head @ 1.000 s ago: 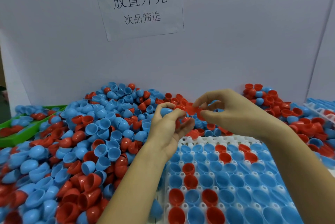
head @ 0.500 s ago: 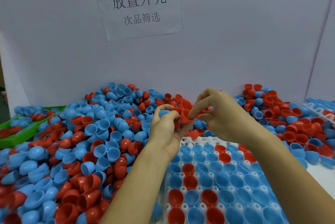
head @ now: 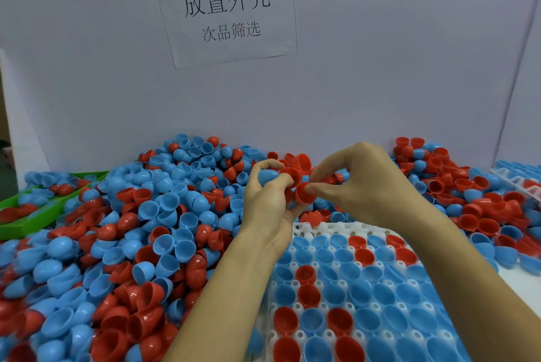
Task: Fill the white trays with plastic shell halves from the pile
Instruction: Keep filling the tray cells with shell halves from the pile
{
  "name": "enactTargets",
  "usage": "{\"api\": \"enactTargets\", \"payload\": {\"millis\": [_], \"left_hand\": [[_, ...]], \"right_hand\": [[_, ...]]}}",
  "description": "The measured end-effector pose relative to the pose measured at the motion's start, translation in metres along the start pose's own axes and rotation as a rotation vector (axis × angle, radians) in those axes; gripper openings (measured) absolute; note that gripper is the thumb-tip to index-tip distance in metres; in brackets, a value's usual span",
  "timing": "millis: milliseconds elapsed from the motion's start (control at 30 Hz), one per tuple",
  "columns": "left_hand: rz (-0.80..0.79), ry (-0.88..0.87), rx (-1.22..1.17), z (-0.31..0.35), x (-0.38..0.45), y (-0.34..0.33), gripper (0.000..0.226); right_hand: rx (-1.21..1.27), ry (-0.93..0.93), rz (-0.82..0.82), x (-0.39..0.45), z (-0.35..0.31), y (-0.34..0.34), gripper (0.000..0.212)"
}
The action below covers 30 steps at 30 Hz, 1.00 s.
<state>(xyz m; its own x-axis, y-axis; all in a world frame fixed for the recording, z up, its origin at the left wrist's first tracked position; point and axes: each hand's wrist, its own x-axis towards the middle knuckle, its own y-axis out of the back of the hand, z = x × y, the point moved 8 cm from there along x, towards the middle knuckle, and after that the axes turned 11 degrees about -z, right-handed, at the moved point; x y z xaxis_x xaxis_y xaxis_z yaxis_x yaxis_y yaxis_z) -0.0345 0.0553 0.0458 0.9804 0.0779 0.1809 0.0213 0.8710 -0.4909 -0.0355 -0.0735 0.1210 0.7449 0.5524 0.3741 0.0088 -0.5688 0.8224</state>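
Your left hand [head: 265,200] grip: clutches blue and red plastic shell halves | right hand [head: 360,186] grip: pinches red plastic shell half [head: 304,193] | white plastic tray [head: 319,228]: just below, nearer your right hand

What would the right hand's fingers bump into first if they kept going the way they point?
The right hand points left, and its fingertips already pinch a red shell half. Straight on is the left hand, holding a blue shell half, though depth is hard to judge.
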Motion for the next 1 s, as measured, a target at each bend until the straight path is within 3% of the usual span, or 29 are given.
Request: {"api": "enactTargets", "payload": {"millis": [167, 500, 733, 1000], "left_hand": [[0.014, -0.020, 0.025, 0.001, -0.004, -0.008, 0.023], [-0.005, -0.018, -0.031, 0.005, -0.002, -0.008, 0.026], [0.010, -0.013, -0.031, 0.004, 0.000, 0.002, 0.026], [0.019, -0.004, -0.020, 0.001, 0.003, 0.005, 0.025]], "right_hand": [[-0.001, -0.092, 0.066, -0.004, 0.007, 0.005, 0.024], [0.022, -0.149, 0.177, -0.020, 0.026, 0.037, 0.034], [-0.112, -0.373, -0.016, -0.026, 0.123, 0.073, 0.037], [-0.332, -0.477, -0.287, -0.031, 0.205, 0.025, 0.043]]}}
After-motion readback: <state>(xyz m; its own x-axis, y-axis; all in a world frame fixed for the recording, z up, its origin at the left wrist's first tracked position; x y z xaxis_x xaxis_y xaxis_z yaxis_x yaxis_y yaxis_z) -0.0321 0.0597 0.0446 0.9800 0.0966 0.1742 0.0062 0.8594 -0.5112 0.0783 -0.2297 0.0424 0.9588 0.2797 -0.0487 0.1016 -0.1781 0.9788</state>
